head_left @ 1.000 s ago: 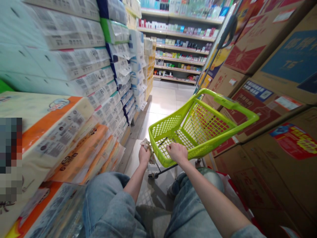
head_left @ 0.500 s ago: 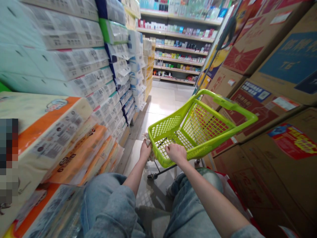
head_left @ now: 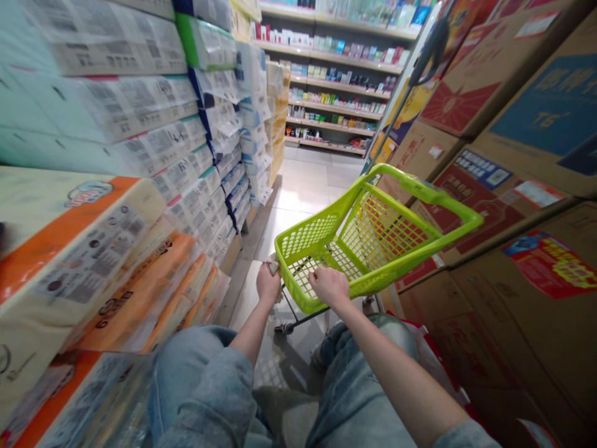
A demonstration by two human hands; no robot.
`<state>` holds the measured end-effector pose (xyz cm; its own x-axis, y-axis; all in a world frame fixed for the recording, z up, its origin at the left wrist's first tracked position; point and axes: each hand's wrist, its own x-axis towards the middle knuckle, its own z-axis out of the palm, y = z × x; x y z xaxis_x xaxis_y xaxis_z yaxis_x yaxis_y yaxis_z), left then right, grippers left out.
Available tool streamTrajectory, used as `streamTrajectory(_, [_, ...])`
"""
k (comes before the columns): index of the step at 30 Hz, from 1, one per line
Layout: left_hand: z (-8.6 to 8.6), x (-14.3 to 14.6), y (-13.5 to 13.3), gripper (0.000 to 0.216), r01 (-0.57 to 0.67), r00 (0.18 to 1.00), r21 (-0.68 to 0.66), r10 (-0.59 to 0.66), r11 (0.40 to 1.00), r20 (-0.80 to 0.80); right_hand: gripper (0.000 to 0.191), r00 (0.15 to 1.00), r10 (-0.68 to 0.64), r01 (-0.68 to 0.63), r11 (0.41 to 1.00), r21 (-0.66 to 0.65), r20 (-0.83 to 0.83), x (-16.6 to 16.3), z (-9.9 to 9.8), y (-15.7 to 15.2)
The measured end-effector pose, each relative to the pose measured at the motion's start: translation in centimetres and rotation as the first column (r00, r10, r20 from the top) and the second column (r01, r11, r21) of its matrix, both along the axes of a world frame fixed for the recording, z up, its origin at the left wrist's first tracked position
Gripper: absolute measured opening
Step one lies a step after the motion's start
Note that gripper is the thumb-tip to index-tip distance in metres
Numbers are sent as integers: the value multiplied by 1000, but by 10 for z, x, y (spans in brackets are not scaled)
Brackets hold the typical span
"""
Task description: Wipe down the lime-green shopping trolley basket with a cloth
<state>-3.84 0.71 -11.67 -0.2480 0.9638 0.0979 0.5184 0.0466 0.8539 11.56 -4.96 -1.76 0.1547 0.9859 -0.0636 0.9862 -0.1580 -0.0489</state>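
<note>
A lime-green plastic shopping cart basket point(head_left: 373, 239) stands tilted in a narrow shop aisle in front of my knees. My right hand point(head_left: 329, 285) grips the basket's near rim, fingers curled over it. My left hand point(head_left: 267, 283) is closed on a crumpled pale cloth point(head_left: 273, 266) and presses it against the basket's near left corner. The cloth is mostly hidden behind my fingers. Below the basket the cart's dark frame and a wheel point(head_left: 280, 328) show on the tiled floor.
Stacked packs of tissue paper point(head_left: 116, 205) wall the left side. Cardboard cartons point(head_left: 513, 155) are piled high on the right. Shelves of small goods point(head_left: 336, 81) cross the far end of the aisle. The tiled floor point(head_left: 303, 186) runs between them. My jeans-clad knees fill the foreground.
My left hand has moved the cloth up along the basket's left corner, from beside the lower wall to the rim. My right hand has stayed on the rim. The view shifted slightly left.
</note>
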Motion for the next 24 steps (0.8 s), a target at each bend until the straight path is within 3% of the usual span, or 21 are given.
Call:
streamTrajectory(6, [1,-4,-3,27,-91,995,-60,93,994,31,46,1000,11,-11,999,-30,12,-2,-2,12])
streamTrajectory(12, [7,0,40,34,17,929,-83,15,996,370,46,999,38,-37,999,-33,27,-4,0,19])
streamTrajectory(15, [2,3,50,36,44,895,-93,2,995,447,46,999,29,-27,999,-41,31,-3,0,20])
streamTrajectory(19, [-3,3,48,41,66,902,-90,-21,994,432,47,999,19,-17,998,-57,35,0,-2,20])
streamTrajectory(24, [5,3,43,37,54,956,-84,-27,995,291,46,999,18,-15,998,-56,41,4,-1,18])
